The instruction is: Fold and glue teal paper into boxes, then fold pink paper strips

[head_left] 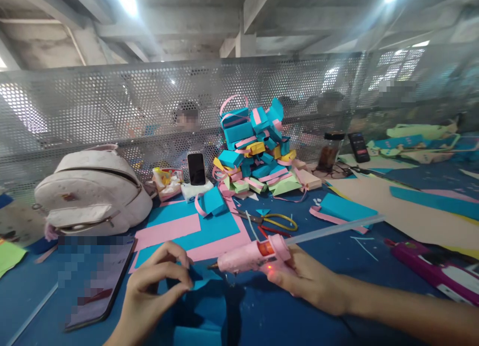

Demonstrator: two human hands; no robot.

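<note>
One blue paper box (204, 311) sits closest, right by the left hand (159, 281), whose thumb and fingers are pinching its upper edge. Right hand's (314, 281) wrapped around one pink glue gun (247, 256) — one clear glue stick (333, 229) poking out the back, tip just beside the left fingertips, can't tell if it's touching paper. Beyond the fingers: one pair of yellow-handled scissors (258, 219), plus a heap of paper boxes (254, 156) too jumbled to count. One big phone (101, 286) lies left of the left fingers.

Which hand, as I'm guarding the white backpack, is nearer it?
Left hand: in front of the backpack, to its right. The right hand, holding the glue gun, is farther right.
</note>
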